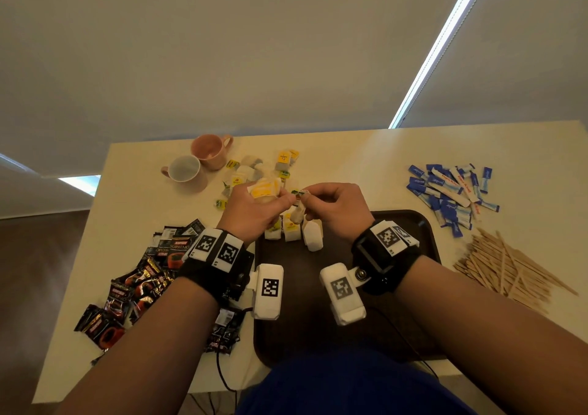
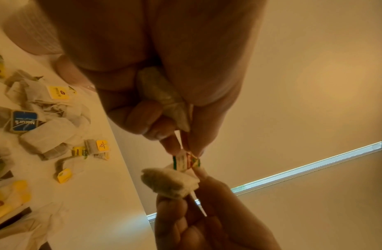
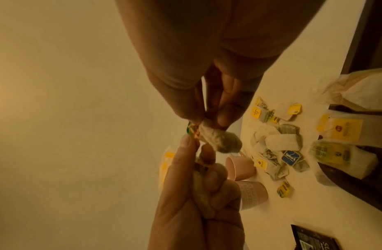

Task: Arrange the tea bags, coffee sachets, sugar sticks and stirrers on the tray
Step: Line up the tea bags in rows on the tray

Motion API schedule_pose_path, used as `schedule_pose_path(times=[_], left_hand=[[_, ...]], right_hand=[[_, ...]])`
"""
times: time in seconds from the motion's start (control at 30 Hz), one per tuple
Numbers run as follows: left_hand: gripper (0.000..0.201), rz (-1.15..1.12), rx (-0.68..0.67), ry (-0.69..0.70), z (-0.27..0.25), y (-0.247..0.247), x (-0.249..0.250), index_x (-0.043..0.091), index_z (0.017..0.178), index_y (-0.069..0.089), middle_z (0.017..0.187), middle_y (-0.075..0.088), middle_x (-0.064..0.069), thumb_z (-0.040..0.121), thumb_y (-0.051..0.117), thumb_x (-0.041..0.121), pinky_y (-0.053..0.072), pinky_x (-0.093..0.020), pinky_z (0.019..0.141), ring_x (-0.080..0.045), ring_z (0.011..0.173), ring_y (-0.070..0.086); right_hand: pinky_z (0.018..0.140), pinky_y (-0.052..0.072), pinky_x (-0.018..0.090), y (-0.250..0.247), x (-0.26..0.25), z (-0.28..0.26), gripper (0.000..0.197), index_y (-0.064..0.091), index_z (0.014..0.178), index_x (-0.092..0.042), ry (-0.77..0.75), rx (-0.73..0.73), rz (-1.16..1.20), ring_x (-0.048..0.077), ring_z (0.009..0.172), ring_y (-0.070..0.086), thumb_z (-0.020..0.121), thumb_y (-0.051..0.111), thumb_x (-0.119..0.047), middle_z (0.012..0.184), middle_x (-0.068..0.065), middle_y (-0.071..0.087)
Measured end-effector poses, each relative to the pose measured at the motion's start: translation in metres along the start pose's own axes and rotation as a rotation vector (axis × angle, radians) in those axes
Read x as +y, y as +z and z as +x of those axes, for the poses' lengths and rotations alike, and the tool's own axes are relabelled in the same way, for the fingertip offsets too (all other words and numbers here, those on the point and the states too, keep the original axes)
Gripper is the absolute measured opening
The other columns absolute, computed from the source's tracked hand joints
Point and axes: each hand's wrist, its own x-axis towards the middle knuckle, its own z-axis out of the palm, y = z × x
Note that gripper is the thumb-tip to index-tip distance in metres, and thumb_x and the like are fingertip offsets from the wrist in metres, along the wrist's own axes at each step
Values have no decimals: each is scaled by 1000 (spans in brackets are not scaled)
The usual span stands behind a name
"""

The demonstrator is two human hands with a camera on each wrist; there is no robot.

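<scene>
Both hands (image 1: 254, 206) (image 1: 335, 206) pinching one tea bag (image 2: 170, 182) above tray (image 1: 423, 233), two mugs (image 1: 186, 172) behind

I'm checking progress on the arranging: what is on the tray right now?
Only a few tea bags stand in a row at the far edge of the brown tray. Both wrists and their camera mounts cover much of its surface, so that part stays unseen.

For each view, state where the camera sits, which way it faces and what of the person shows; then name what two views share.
Head: worn on the head, looking down at the table, tray, both forearms and hands.
Left wrist: on the left wrist, looking along the left hand to the tag; the right hand's fingers show.
Right wrist: on the right wrist, looking along the right hand; the left hand shows.
Shared: both wrist views show the tag and the loose tea bags.
</scene>
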Motion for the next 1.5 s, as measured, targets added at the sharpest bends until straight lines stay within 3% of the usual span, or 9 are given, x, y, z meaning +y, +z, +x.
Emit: schedule_pose_path(times=[0.1, 0.23, 0.3, 0.53, 0.77, 0.9, 1.07, 1.2, 1.5], left_hand=[[10, 16, 52, 29, 2, -5, -3, 8, 80, 70, 59, 61, 9, 82, 79, 12, 41, -24, 55, -8, 51, 51], [8, 32, 11, 43, 2, -5, -3, 18, 87, 74, 57, 63, 15, 83, 79, 13, 40, -22, 59, 1, 50, 54], [6, 59, 10, 64, 2, -5, -2, 19, 86, 74, 54, 62, 16, 85, 78, 14, 40, -22, 59, 1, 49, 53], [10, 65, -7, 66, 3, -5, 3, 18, 80, 70, 51, 56, 9, 89, 73, 13, 39, -23, 51, -8, 46, 46], [10, 12, -28, 34, 2, -4, 3, 17, 81, 71, 52, 54, 1, 89, 72, 11, 36, -25, 48, -14, 46, 43], [10, 6, -42, 31, 1, -6, 4, 15, 81, 71, 52, 52, -2, 89, 72, 10, 36, -23, 45, -14, 45, 42], [11, -27, -83, 12, 1, -7, 5, 15, 80, 68, 65, 53, -16, 88, 73, 8, 35, -24, 44, -17, 47, 42], [15, -23, -65, 15, 1, -8, 3, 19, 78, 70, 62, 56, -11, 85, 76, 7, 36, -26, 48, -18, 48, 44], [14, 44, -125, 30, 1, -10, -2, 21, 82, 73, 59, 61, 1, 82, 80, 9, 38, -25, 46, -12, 47, 48]], right_hand=[[61, 56, 21, -1, -2, -1, 8, 73, 96, -2, 61, -47, 81, 11, 56, 62, 91, 67, -4, 78, 12, 70], [62, 56, 22, 0, -3, -1, 12, 72, 100, 2, 98, -93, 176, 18, 61, 61, 91, 66, -2, 88, 24, 69], [62, 56, 22, 0, -3, -1, 14, 71, 102, 4, 104, -99, 195, 17, 61, 61, 90, 66, -1, 89, 23, 69], [73, 58, 32, -4, -3, -1, 13, 73, 101, -11, 49, -113, 144, 16, 84, 70, 92, 65, -6, 95, 9, 74], [60, 57, 24, -4, 0, 2, 8, 72, 87, -13, -31, -92, -7, 11, 59, 65, 86, 73, -5, 74, 3, 71], [61, 59, 26, -4, 0, 2, 7, 73, 89, -12, -27, -108, 5, 20, 63, 66, 87, 72, -5, 77, 6, 72], [61, 58, 25, -4, -1, 2, 7, 73, 90, -11, -30, -96, 31, 19, 62, 65, 87, 71, -4, 75, 5, 72], [60, 58, 26, -5, -3, 2, 11, 72, 100, -7, -27, -72, 33, 19, 62, 65, 89, 71, -8, 82, 16, 73], [57, 54, 19, -6, -7, 6, 12, 74, 93, 1, -82, -77, -58, 9, 61, 65, 83, 76, -5, 80, 12, 72]])
